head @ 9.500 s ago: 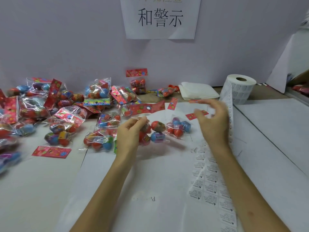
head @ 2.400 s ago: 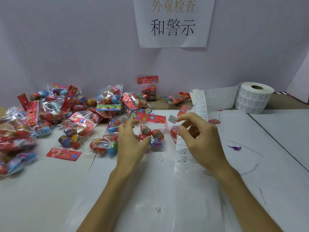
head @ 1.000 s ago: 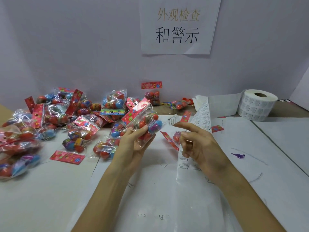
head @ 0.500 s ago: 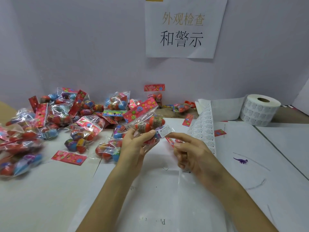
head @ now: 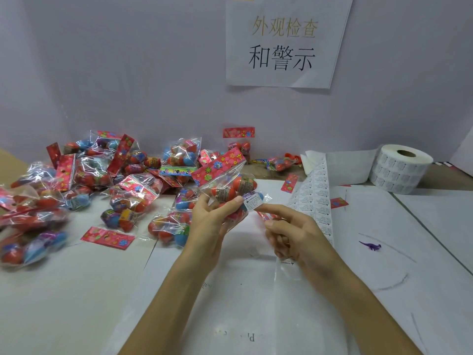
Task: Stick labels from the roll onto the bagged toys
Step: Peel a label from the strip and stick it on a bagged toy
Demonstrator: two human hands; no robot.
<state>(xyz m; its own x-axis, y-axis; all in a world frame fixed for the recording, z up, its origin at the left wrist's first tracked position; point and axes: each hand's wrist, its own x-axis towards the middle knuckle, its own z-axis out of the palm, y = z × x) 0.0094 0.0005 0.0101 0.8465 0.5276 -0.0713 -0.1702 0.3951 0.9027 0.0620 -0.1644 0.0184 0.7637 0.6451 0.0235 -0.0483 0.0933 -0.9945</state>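
Bag of toy eggs [head: 222, 180] is gripped in the left hand [head: 207, 221] while the straight forefinger of the right hand [head: 299, 237] presses a label [head: 253, 201] onto it.

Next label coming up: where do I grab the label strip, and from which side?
I'd pinch the label strip by its left edge where it arches upward, just beyond the right hand, coming in from the left with thumb and forefinger. There it stands lifted with both faces free; nearer you it lies flat on the paper.

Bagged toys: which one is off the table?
The bag the left hand grips, with a white label on it; the rest sit on the table.
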